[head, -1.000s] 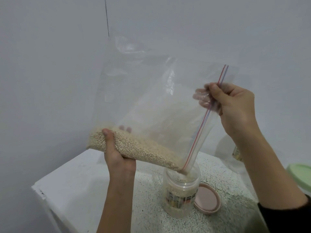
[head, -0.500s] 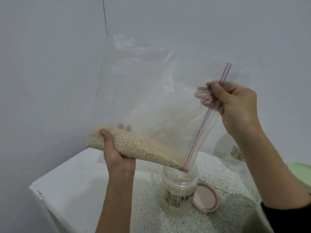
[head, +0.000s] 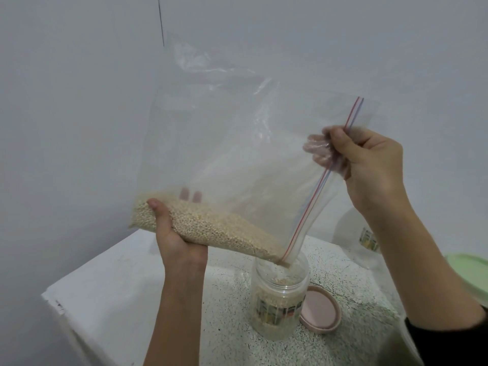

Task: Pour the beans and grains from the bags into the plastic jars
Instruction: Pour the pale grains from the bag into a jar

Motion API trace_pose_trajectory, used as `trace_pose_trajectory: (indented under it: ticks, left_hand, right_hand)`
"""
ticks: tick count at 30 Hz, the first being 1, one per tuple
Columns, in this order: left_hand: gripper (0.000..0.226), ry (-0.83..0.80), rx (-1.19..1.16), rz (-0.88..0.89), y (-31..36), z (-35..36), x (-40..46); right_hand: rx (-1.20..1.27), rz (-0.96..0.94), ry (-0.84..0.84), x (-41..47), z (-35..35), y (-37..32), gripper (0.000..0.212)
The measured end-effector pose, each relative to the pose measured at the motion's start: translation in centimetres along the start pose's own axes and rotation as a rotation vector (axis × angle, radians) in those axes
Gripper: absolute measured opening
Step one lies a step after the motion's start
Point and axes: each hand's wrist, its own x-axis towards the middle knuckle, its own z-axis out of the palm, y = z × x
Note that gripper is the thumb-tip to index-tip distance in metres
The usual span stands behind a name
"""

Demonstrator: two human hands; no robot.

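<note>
A person is holding a large, clear, crinkled plastic zip bag tilted over a speckled white tabletop. The left hand is cupping the bag's lower edge from beneath, thumb in front and fingers curled behind, supporting a sagging heap of small, pale beige round grains. The right hand is pinching the bag's mouth near its red-and-blue zip strip, fingers closed tightly on the film. The bag's lowest corner is dipping into the open mouth of a clear cylindrical plastic jar, which is standing upright on the tabletop and showing grains inside and a printed label band. A round pink lid is lying just beside the jar. Another clear jar is standing behind the right forearm, with a pale green lid at the right edge.
</note>
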Motion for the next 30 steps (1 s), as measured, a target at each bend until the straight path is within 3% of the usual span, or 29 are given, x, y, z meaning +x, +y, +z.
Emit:
trace_pose_trajectory:
  ticks: [30]
  left_hand:
    - [0.027, -0.004, 0.009, 0.071, 1.5, 1.3, 0.4]
  right_hand:
    - [0.018, 0.021, 0.025, -0.3, 0.5, 0.3, 0.013]
